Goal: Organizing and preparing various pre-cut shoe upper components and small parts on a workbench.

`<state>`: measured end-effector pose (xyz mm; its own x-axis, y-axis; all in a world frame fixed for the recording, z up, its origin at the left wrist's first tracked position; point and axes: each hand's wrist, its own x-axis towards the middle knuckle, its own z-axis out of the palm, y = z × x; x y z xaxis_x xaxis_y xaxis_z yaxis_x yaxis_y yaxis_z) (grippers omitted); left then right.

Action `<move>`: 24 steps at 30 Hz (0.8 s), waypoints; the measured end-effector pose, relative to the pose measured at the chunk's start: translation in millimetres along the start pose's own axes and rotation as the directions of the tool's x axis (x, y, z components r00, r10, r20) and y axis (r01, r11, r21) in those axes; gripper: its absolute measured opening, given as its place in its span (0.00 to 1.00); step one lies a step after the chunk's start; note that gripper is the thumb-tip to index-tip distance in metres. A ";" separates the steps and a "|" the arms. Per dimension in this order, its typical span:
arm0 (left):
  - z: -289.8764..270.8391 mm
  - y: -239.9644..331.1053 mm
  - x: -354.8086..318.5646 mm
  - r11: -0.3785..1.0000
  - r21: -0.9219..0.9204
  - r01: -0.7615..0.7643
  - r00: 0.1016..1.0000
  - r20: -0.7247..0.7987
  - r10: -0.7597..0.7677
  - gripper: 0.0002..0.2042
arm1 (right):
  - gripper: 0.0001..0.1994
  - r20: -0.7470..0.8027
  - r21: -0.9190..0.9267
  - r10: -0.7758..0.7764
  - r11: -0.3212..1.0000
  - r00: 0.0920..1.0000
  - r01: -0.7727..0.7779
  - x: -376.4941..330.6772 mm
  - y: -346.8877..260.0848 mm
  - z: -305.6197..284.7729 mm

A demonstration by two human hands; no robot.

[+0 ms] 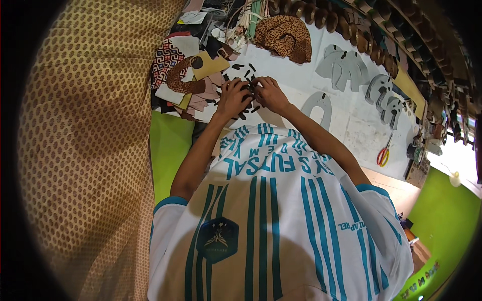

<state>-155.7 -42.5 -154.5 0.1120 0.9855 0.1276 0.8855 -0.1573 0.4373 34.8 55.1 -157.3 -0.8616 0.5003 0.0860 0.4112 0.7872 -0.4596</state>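
Observation:
Both my hands work close together over a loose scatter of small black strips (252, 68) on a white table. My left hand (234, 98) has its fingers curled down onto several of the strips, and dark pieces show at its fingertips. From the right, my right hand (271, 95) bends its fingers inward over the same cluster. The bodies of the hands hide part of the pile. Just right of my right forearm lies a grey U-shaped piece (318, 106) with a small black strip at its top.
Left of my hands is a heap of fabric scraps (170, 59). Farther back lies a leopard-print stack (284, 37). Grey cut pieces (343, 66) and scissors (384, 153) with red and yellow handles are on the right. Shoes (346, 25) line the far edge; a patterned curtain (90, 150) hangs left.

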 end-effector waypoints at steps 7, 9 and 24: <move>-23.3 35.7 19.5 0.916 -0.288 0.280 0.946 -0.082 -0.314 0.12 | 0.09 -0.330 0.362 0.385 0.895 0.862 -0.261 -7.2 -10.2 -33.5; -33.4 54.5 26.5 0.859 -0.380 0.344 0.912 -0.082 -0.402 0.12 | 0.09 -0.259 0.568 0.490 0.774 0.832 -0.279 -10.0 -18.5 -61.9; -53.3 137.9 45.3 0.622 -0.763 0.175 0.894 -0.141 -0.424 0.11 | 0.07 -0.270 0.660 0.524 0.712 0.808 -0.242 -74.2 -38.3 -143.7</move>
<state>-52.5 -22.9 -41.0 -0.3392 0.9391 0.0545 0.2264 0.0253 0.9737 125.8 39.7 -19.0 -0.3999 0.9141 0.0669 0.3044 0.2013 -0.9310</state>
